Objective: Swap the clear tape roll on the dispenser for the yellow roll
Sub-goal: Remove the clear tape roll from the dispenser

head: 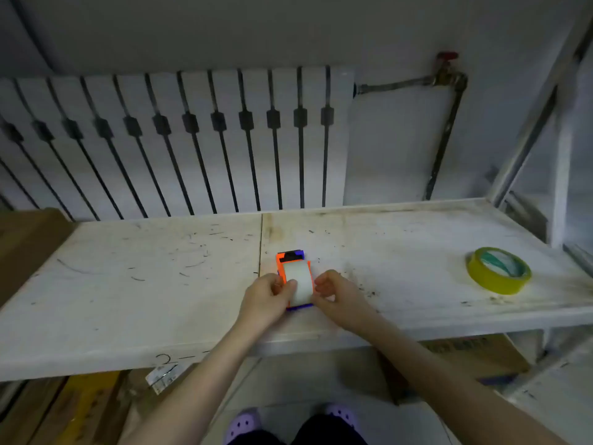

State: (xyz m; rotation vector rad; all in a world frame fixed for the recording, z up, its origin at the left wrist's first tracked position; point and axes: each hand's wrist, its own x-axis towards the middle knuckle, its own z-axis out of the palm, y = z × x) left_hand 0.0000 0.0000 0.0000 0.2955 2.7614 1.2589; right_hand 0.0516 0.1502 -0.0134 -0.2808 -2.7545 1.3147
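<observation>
An orange and blue tape dispenser [290,259] lies on the white shelf board [160,277], near its middle. A clear tape roll [300,277] sits in the dispenser. My left hand [268,297] grips the left side of the dispenser and roll, thumb on the roll. My right hand [333,293] holds the right side, fingers curled against the roll's edge. The yellow tape roll [497,271] lies flat on the shelf far to the right, apart from both hands.
A white radiator [179,139] and a pipe with a red valve [447,72] stand behind the shelf. A metal rack post [561,175] rises at the right. Cardboard boxes [475,351] sit under the shelf, another at the far left.
</observation>
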